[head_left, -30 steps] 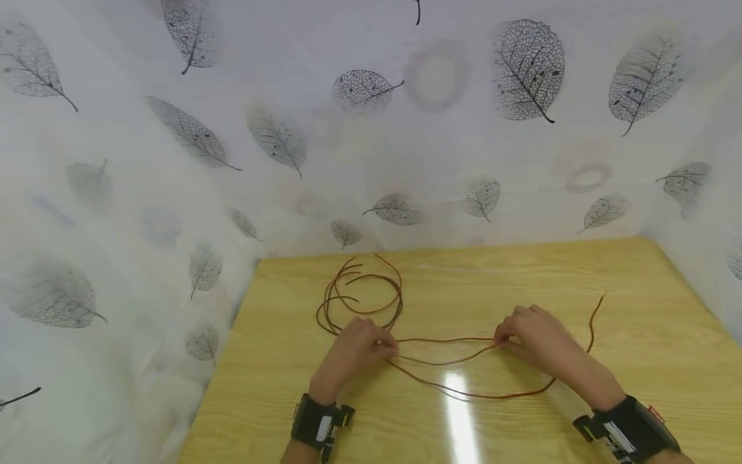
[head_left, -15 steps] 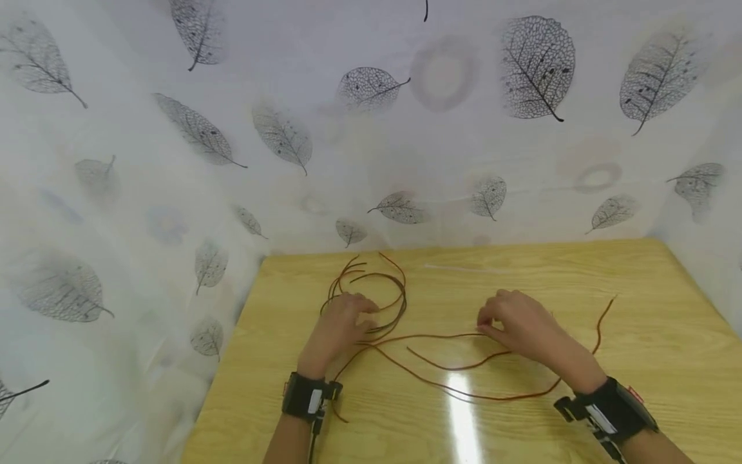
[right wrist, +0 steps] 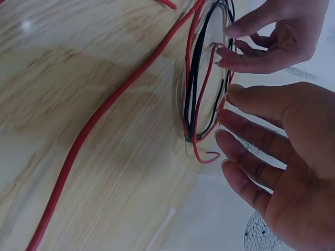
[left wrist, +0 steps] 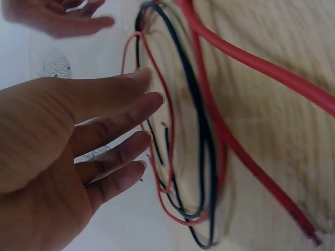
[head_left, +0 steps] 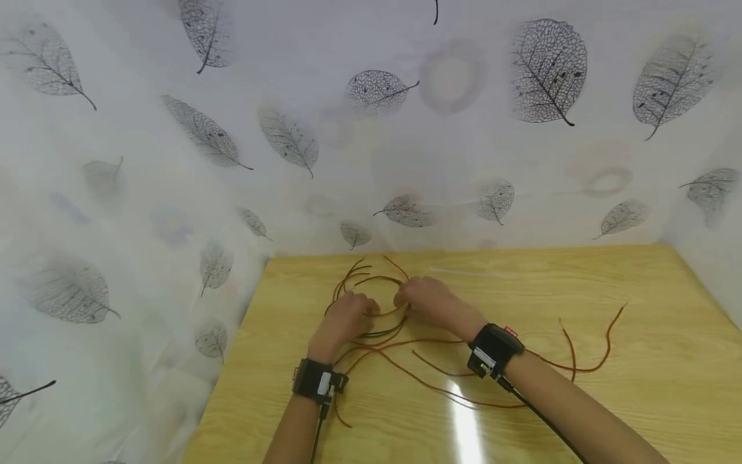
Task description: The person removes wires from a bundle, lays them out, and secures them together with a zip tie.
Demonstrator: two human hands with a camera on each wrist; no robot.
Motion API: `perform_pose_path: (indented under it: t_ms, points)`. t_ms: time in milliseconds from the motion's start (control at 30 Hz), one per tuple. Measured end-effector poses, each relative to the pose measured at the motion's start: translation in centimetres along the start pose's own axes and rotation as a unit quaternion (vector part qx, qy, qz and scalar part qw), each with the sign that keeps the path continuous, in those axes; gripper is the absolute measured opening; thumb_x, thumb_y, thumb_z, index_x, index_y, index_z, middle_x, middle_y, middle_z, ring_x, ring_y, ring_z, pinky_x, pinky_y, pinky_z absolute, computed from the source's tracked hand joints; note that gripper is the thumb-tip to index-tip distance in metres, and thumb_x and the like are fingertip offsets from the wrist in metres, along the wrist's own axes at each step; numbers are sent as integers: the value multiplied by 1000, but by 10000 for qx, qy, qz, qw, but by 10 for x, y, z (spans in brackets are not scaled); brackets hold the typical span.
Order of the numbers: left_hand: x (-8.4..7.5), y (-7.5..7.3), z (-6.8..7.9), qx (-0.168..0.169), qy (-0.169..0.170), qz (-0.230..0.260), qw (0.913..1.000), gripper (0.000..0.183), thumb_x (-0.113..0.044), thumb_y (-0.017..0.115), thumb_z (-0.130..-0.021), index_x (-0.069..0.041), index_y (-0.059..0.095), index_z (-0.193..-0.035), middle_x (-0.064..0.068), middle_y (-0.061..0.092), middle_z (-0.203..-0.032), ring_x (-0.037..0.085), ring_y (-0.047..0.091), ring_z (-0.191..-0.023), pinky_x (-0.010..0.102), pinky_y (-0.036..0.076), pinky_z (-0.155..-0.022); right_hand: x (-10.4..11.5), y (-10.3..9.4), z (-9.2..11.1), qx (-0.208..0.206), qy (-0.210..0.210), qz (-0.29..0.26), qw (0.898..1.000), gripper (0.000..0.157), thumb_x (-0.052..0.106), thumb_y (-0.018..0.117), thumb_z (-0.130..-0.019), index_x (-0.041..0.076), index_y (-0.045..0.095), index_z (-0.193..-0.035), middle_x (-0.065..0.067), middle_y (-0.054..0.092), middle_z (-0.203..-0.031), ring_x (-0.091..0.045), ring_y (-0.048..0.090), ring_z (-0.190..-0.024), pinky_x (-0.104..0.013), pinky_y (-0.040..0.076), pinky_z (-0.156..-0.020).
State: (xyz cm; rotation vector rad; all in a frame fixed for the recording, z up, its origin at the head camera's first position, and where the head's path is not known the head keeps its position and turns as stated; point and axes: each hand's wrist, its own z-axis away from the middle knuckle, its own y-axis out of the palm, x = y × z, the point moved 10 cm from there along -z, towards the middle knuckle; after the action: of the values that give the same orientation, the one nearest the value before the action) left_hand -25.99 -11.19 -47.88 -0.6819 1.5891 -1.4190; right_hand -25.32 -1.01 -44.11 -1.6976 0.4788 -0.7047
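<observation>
A loose coil of red and black wires [head_left: 379, 333] lies on the table's left side. My left hand [head_left: 342, 322] is at the coil's left edge, and my right hand [head_left: 436, 306] has come to its right edge. In the left wrist view the left hand [left wrist: 99, 136] has its thumb and fingers extended beside the black wire [left wrist: 203, 123], gripping nothing. The right hand [right wrist: 277, 151] likewise shows spread, nearly straight fingers beside the coil in the right wrist view. Separate red wires [head_left: 426, 383] stretch across the table in front, partly hidden under the right forearm.
The wood-grain table [head_left: 580, 277] meets a pale, leaf-printed sheet [head_left: 452, 161] at its back and sides. A red wire's end [left wrist: 311, 235] shows bare strands near the left hand. Black cables [head_left: 545, 419] run from the wrist cameras along the forearms.
Both hands have let go of the red wire stretched between them. The left hand moved slightly up and left to the coil; then the right hand swung left to the coil's other side.
</observation>
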Motion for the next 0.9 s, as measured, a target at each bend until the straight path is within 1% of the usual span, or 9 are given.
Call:
perform_pose_path:
  t_ms: [67, 167, 200, 367, 500, 600, 700, 800, 900]
  points:
    - [1, 2, 1, 75, -48, -75, 9999, 21, -14, 79, -80, -16, 77, -101, 0, 72, -95, 22, 61, -90, 39, 52, -83, 2, 4, -6, 56, 35, -82, 9999, 25, 9, 78, -79, 16, 78, -104, -1, 74, -101, -22, 66, -92, -38, 56, -76]
    - [0, 3, 2, 30, 85, -139, 9999, 16, -15, 80, -79, -15, 76, -94, -1, 71, -89, 21, 62, -86, 37, 52, -82, 5, 10, -13, 130, 30, -12, 9999, 26, 11, 77, -80, 17, 78, -105, 1, 75, -102, -23, 66, -92, -38, 56, -75]
    - [-1, 3, 2, -22, 123, -157, 9998, 13, -15, 80, -79, -15, 76, -92, -1, 70, -88, 20, 61, -84, 35, 52, -77, 7, 11, -14, 110, -19, 71, 9999, 24, 11, 77, -80, 18, 78, -104, 2, 75, -101, -22, 66, -90, -38, 57, -73]
    - [-2, -1, 3, -355, 251, -123, 9990, 4, -16, 76, -84, -16, 73, -87, -3, 68, -85, 17, 58, -80, 33, 51, -72, 16, 17, -19, -94, -252, 415, 9988, 12, 11, 74, -83, 21, 79, -88, 7, 74, -81, -17, 62, -69, -34, 54, -60]
    - [-1, -7, 5, -572, 231, 71, 9981, 6, -17, 74, -87, -16, 70, -91, -4, 67, -85, 16, 57, -79, 36, 49, -74, 17, 19, -22, -237, -228, 593, 9977, 14, 8, 74, -80, 21, 80, -84, 5, 72, -74, -16, 58, -64, -32, 51, -57]
    - [0, -18, 9, -914, 370, 29, 9951, 8, -16, 74, -87, -16, 68, -92, -5, 68, -85, 15, 59, -78, 39, 47, -77, 16, 15, -23, -432, -224, 972, 9941, 13, 10, 74, -79, 23, 78, -77, 4, 71, -71, -17, 59, -66, -33, 51, -59]
    - [3, -31, 15, -1341, 553, -86, 9894, 10, -15, 75, -86, -17, 68, -91, -7, 71, -84, 14, 62, -75, 41, 46, -79, 14, 8, -24, -607, -229, 1346, 9888, 9, 20, 76, -80, 25, 76, -73, 5, 71, -71, -18, 58, -69, -34, 50, -62]
    - [13, -39, 21, -1572, 506, -113, 9862, 10, -15, 76, -85, -18, 68, -90, -9, 71, -83, 12, 61, -72, 40, 45, -81, 12, 0, -22, -723, -297, 1588, 9842, 9, 27, 75, -81, 27, 76, -72, 6, 71, -70, -18, 54, -70, -33, 48, -65]
    - [26, -43, 28, -1649, 388, -145, 9854, 8, -16, 76, -85, -18, 69, -90, -9, 71, -84, 12, 60, -72, 39, 44, -84, 10, -10, -17, -872, -389, 1784, 9793, 10, 31, 74, -82, 28, 77, -73, 7, 71, -70, -18, 49, -68, -32, 44, -64]
